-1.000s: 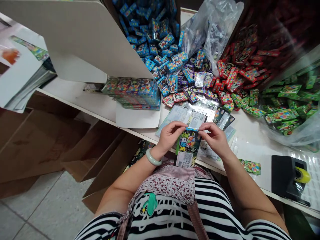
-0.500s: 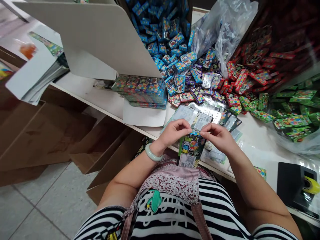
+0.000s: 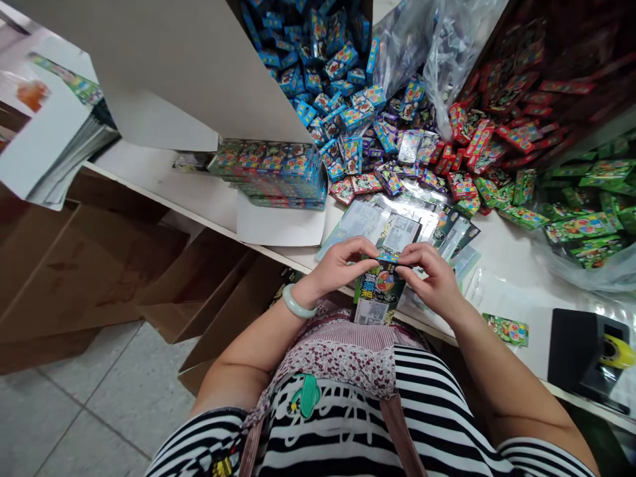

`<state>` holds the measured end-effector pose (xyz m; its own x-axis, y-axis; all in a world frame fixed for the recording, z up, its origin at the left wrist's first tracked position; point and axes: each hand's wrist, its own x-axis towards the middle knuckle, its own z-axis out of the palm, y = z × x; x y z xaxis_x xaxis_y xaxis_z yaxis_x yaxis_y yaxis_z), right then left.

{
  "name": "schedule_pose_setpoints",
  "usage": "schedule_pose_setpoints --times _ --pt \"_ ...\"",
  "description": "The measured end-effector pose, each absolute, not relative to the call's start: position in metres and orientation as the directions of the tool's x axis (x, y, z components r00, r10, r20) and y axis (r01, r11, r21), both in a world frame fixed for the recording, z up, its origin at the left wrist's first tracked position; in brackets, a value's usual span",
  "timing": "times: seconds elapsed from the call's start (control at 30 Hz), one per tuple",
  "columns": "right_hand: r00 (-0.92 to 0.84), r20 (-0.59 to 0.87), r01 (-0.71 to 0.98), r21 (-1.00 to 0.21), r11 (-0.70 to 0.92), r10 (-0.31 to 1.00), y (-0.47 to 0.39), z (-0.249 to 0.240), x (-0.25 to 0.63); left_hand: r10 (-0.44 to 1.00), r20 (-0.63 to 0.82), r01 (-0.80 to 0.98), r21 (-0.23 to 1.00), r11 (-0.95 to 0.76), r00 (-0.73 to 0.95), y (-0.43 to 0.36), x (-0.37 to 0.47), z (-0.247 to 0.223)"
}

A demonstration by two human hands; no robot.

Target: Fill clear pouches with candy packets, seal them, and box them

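Packet (image 3: pixel 381 291), dark and printed, sits at the table's (image 3: pixel 504 255) near edge, its blue top pinched by left hand (image 3: pixel 345 268) and right hand (image 3: pixel 431 278), thumbs against fingers. Around it: blue boxes (image 3: pixel 342 63) toward 12 o'clock, red boxes (image 3: pixel 479 146) toward 1, tape dispenser (image 3: pixel 576 354) past 3.

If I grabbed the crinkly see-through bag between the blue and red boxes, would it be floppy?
Probably floppy, since the bag sags in loose wrinkles. Its film looks thin, so it might feel light. Little boxes crowd its lower edge, so some may tumble.
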<state>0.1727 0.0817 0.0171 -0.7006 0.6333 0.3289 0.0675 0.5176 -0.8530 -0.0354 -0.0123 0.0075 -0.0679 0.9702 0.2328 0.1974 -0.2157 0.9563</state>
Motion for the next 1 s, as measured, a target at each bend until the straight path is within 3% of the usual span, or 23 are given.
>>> schedule_pose_setpoints --times 0.13,0.33,0.5,0.67,0.73,0.83,0.9,1.0 --pt "-0.646 0.372 0.108 -0.820 0.563 0.667 0.075 0.010 0.169 0.967 0.216 0.212 0.960 -0.184 -0.136 -0.012 -0.030 0.000" --pt "-0.542 0.337 0.093 -0.886 0.454 0.770 0.067 -0.001 0.168 0.925 0.360 0.270 0.909 -0.318 -0.123 -0.009 -0.026 -0.004" --pt "-0.484 0.345 0.058 -0.904 0.423 0.804 0.058 -0.007 0.158 0.940 0.304 0.316 0.917 -0.245 -0.153 -0.010 -0.026 -0.006" --pt "-0.569 0.313 0.074 -0.902 0.426 0.761 0.074 -0.008 0.180 0.931 0.330 0.356 0.898 -0.258 -0.157 -0.002 -0.026 -0.008" --pt "-0.536 0.211 0.167 -0.923 0.348 0.817 0.091 -0.010 0.215 0.931 0.314 0.358 0.904 -0.233 -0.185 0.002 -0.028 -0.010" --pt "-0.222 0.080 0.433 -0.885 0.172 0.972 0.119 -0.016 0.286 0.926 0.287 0.364 0.913 -0.186 -0.246 0.005 -0.032 -0.012" --pt "-0.060 0.020 0.660 -0.749 0.055 0.998 0.136 -0.022 0.329 0.922 0.285 0.362 0.915 -0.179 -0.263 0.006 -0.032 -0.013" --pt "-0.023 -0.101 0.829 -0.558 -0.037 0.995 0.153 -0.034 0.363 0.924 0.282 0.361 0.915 -0.178 -0.259 0.008 -0.030 -0.015"
